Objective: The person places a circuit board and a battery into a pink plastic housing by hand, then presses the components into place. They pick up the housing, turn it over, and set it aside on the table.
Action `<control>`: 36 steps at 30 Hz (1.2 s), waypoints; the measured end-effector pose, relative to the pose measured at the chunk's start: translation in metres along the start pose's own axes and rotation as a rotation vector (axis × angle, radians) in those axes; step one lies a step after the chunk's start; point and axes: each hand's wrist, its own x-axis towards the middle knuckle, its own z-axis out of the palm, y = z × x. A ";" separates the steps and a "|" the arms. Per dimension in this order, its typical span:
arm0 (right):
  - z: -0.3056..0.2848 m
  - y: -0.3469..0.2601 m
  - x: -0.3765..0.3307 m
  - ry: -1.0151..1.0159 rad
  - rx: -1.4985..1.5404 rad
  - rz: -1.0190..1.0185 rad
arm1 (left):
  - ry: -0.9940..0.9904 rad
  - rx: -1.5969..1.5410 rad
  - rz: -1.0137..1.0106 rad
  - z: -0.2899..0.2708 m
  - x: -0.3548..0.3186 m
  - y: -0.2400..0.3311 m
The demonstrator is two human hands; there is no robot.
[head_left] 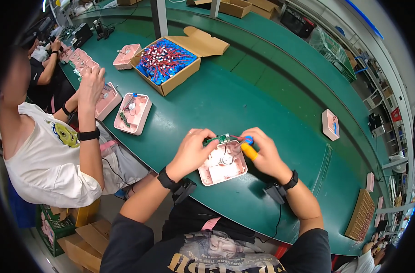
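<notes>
1. Keeping the near pink housing (211,176) flat on the green table (184,109), below and between both hands, should give the best control.
2. The left hand (194,148) grips the green circuit board (222,139) above the housing's far rim; holding it by its edges would be wise, sparing the components.
3. The right hand (267,154) pinches a blue battery pack (249,139), its thumb in a yellow finger cot (249,152); a light squeeze is probably enough.
4. Red leads (236,137) run between pack and board; they seem best left slack, so that no joint is strained.
5. Count, biggest first: one open carton (183,75), heaped with blue packs too tangled to number.
6. One wooden compartment tray (360,216) at the right.
7. Five open pink housings are distinct, including the near one; pink pieces toward both table ends are too crowded or small to count surely.
8. Two boards are clear: the held one and another inside the left neighbouring housing (142,123).
9. Two round pale discs: one in the near housing (226,159), one in that neighbour.
10. One pack is in hand.
</notes>
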 end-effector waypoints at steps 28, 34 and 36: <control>-0.011 0.009 0.010 -0.108 -0.449 -0.442 | 0.159 -0.137 0.046 0.007 -0.023 0.011; -0.001 0.011 0.005 0.142 -0.604 -0.485 | 0.113 0.281 -0.034 0.007 -0.063 0.026; -0.002 0.012 0.006 0.203 -0.646 -0.463 | 0.089 0.262 -0.049 0.008 -0.058 0.023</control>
